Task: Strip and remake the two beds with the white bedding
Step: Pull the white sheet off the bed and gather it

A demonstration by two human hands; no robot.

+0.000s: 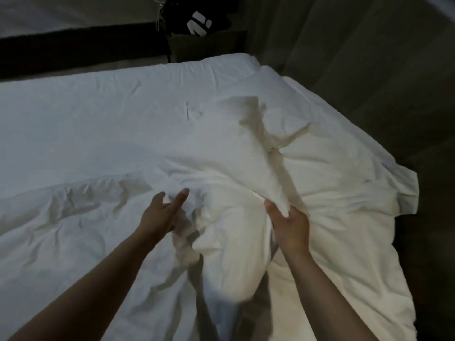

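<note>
A white duvet (320,183) lies rumpled over the near and right part of the bed (98,107), whose far half shows a flat white sheet. A bunched fold of the duvet rises between my two hands. My right hand (289,225) grips this fold, thumb on top and fingers curled under the cloth. My left hand (163,212) reaches over the crumpled cloth with fingers stretched out, touching the fabric at its fingertips. The picture is dim and a little blurred.
A dark bag with white marks (197,20) sits on a dark stand (209,45) beyond the bed's far edge. A dark strip (73,50) runs along the far side. Grey curtains or wall (369,57) stand at the right, with dark floor (433,217) beside the bed.
</note>
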